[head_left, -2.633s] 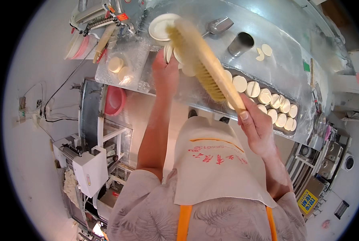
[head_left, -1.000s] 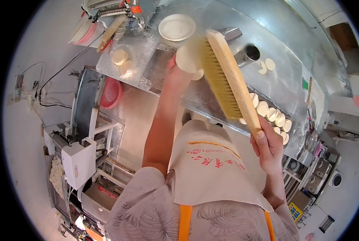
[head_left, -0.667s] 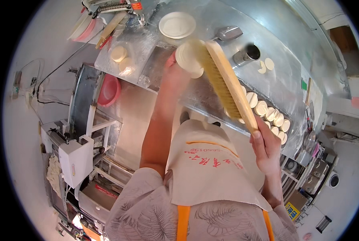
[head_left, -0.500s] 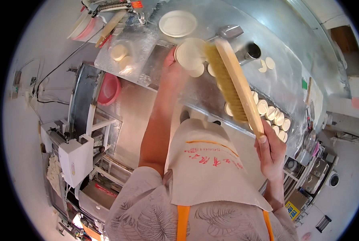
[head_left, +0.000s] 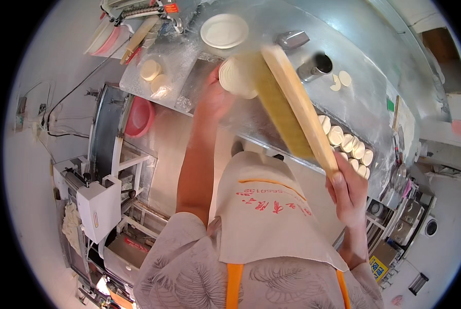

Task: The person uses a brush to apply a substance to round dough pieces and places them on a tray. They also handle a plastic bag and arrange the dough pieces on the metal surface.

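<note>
Beige apron (head_left: 277,232), red lettering (head_left: 277,207), orange straps (head_left: 234,286); leaf-print grey shirt (head_left: 181,265).

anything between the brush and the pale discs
Nothing visible: the left hand holds the pale discs from the left, and the blurred bristles of the brush in the right hand overlap their right edge in view; contact is unclear.

Brush handle (head_left: 301,105): pale yellowish tan. Bristles (head_left: 279,110): mustard yellow. Dough discs (head_left: 233,77): plain cream. Plate (head_left: 203,32): white. Table (head_left: 344,38): silver-grey, with whitish mottling in patches. Basin (head_left: 147,117): pinkish red. Apron (head_left: 261,234): off-white, red lettering, orange line across; straps (head_left: 234,283) orange. Shirt (head_left: 181,257): greyish mauve, darker leaf-frond print. Card at right (head_left: 378,269): yellow and blue.
</note>
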Motion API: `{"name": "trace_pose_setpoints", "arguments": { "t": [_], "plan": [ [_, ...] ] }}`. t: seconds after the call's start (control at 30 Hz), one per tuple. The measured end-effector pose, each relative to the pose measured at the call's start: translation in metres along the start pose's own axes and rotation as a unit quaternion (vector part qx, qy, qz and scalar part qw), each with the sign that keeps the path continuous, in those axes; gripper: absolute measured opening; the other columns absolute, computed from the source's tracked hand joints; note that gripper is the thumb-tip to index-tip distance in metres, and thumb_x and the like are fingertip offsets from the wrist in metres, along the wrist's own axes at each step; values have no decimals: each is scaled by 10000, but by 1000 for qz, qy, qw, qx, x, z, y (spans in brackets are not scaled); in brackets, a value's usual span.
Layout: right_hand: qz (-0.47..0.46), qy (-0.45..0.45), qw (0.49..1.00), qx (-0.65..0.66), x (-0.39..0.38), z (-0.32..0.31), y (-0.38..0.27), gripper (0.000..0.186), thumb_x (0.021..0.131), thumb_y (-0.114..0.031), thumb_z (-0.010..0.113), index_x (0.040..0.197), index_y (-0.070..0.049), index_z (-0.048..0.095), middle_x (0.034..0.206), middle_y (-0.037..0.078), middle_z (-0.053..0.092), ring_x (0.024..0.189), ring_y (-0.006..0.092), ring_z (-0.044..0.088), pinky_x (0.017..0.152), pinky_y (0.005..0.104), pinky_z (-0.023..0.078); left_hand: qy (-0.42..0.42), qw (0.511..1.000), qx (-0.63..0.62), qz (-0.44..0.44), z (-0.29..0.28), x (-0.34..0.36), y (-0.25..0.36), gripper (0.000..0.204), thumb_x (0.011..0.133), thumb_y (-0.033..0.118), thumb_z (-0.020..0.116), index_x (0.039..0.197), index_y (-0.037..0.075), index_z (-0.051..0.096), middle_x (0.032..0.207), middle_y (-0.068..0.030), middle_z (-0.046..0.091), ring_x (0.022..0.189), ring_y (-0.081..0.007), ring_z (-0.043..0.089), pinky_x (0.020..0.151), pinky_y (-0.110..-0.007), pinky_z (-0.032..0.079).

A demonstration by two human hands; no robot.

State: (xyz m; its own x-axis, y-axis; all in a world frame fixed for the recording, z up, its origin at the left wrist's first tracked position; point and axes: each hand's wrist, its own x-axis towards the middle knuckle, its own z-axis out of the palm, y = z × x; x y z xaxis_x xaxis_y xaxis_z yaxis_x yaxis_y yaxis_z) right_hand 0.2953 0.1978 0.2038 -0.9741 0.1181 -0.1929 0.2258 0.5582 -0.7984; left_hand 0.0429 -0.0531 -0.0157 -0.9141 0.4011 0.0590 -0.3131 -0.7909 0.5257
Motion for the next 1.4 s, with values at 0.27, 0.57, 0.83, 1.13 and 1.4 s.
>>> {"name": "trace_pose_setpoints", "arguments": {
  "t": [0.27,0.57,0.83,1.13,1.4],
  "plan": [
    [29,-49,998,-36,-16,-11,13,390,1087,-96,521,1442,22,627,801,70,646,683,131,619,649,297,517,-163,986,1,-29,-10,13,7,483,1087,179,577,1522,-24,511,1504,-146,604,1374,-283,606,1165,-455,491],
    [-19,-8,1000,-8,22,3,0,390,1099,-125,534,1458,7,606,803,108,662,669,173,635,641,322,521,-94,994,-35,-39,-25,8,-1,462,1042,166,639,1464,-16,587,1447,-143,657,1298,-294,666,1128,-466,534],
    [69,-27,997,37,-28,-16,22,378,1109,-157,542,1445,-9,634,773,44,641,656,104,588,616,288,493,-76,996,-30,-48,-55,5,-2,510,1017,172,680,1481,-14,576,1471,-151,642,1335,-322,640,1137,-509,519],
    [56,-43,997,-17,-18,-9,22,371,1094,-137,555,1440,-32,637,754,60,636,657,135,616,626,316,512,-36,992,-26,-117,-40,13,-2,557,995,210,722,1484,-11,572,1481,-155,632,1362,-319,617,1161,-492,496],
    [-8,-2,1000,-25,2,1,13,369,1100,-140,552,1435,-8,629,775,72,637,650,144,608,626,302,506,-132,989,-36,-57,-46,-5,0,556,968,121,707,1488,-13,564,1494,-149,619,1364,-314,615,1166,-483,487]
  ]
}}
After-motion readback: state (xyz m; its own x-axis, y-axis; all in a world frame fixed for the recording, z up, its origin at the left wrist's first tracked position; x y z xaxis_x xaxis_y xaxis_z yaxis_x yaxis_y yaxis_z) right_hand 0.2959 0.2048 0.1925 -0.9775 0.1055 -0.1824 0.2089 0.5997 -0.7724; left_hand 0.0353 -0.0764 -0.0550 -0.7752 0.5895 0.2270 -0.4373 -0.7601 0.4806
